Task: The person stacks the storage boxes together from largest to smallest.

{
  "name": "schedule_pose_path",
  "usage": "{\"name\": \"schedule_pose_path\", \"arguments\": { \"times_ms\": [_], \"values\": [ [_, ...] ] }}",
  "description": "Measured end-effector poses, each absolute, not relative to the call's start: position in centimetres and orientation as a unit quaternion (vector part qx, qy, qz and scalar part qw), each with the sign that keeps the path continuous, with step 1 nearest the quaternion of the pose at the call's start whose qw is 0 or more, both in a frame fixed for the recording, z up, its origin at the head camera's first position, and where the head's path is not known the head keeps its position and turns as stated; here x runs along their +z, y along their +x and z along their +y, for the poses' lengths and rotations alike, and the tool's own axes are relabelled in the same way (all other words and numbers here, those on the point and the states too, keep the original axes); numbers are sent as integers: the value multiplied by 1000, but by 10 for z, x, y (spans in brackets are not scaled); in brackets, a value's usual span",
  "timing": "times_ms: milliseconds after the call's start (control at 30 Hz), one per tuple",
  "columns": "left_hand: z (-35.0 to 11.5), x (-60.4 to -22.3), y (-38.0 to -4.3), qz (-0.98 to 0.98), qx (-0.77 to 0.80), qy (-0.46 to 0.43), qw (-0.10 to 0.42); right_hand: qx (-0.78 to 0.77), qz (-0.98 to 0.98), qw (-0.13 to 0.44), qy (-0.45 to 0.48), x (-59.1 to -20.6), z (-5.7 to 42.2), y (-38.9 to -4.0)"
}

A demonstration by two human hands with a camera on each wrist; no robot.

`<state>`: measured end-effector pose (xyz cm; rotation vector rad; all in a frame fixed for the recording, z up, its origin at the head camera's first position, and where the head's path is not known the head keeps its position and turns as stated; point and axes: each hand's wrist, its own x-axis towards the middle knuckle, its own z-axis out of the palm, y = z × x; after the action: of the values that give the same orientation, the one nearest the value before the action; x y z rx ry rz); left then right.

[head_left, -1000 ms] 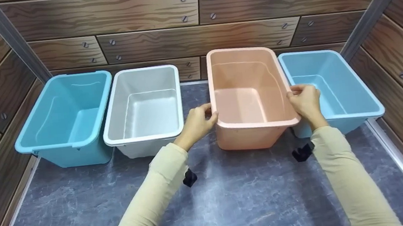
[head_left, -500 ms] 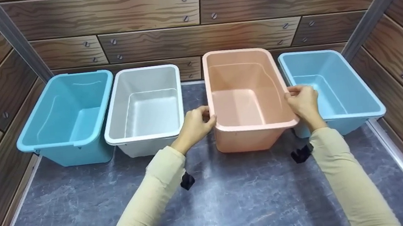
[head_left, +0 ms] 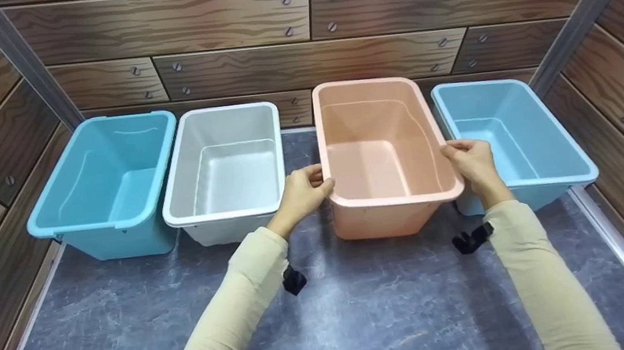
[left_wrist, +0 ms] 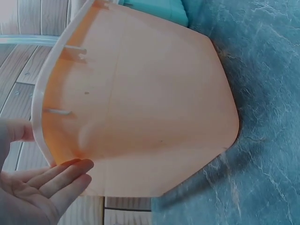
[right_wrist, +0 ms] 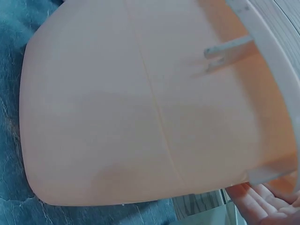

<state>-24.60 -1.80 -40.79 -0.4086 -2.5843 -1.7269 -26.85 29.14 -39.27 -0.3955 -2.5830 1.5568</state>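
Smoothly tapered peach plastic bin, marbled floor

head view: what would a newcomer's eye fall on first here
Probably the peach bin, the one warm-coloured tub in the row, standing between the pale grey bin and the light blue bin. Next, the left hand and right hand gripping its opposite side rims. Then the teal bin at the row's far left.

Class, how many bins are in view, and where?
4, in a row from left: teal bin, white bin, peach bin, then light-blue bin at far right. Any nested underneath would be hidden.
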Motion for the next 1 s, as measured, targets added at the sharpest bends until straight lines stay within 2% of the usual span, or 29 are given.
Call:
{"name": "schedule_pose_path", "arguments": {
  "times_ms": [1000],
  "values": [
    [-20,-413,-245,-795,-595,-112,-10,514,-848,54,-117,-395,289,-265]
  ]
}}
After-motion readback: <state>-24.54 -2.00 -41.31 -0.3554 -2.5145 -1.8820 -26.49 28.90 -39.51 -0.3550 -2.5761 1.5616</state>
